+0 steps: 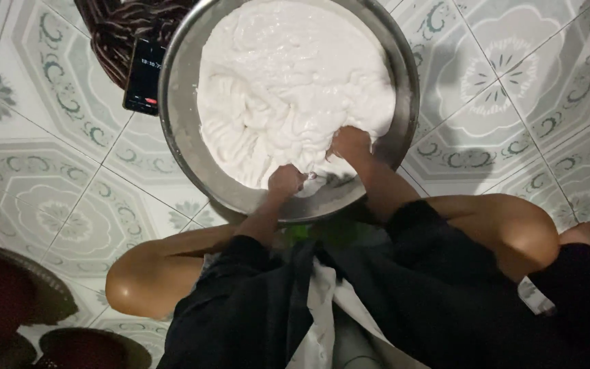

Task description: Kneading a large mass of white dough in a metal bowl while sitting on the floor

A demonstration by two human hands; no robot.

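Your left hand (287, 180) and your right hand (349, 142) are both sunk into the white batter (288, 89) at the near edge of the mass, just above the middle of the frame. The fingers are buried, so you cannot tell how far either hand is curled or whether it grips a handful; only the backs of the hands and the wrists show.

The batter fills most of the wide steel basin (179, 130), which sits on the patterned tile floor (56, 178) in the upper centre of the frame. Its surface is glossy and carries soft ridges and folds, so judge it as thick, wet and heavy: it will sag and slide off your fingers rather than lift as a lump. It looks sticky and slippery at once, so take it from below with cupped hands, near the basin wall where the metal backs it up, rather than pinching it from above. A bare strip of metal shows at the near rim between your wrists.

The basin itself is likely heavy when this full and its rim is smooth; hold it with both hands on opposite sides of the rim if it must move.

A dark phone (143, 75) lies on the tiles touching the basin's left side, close enough to catch splashes. Your knees frame the basin below.
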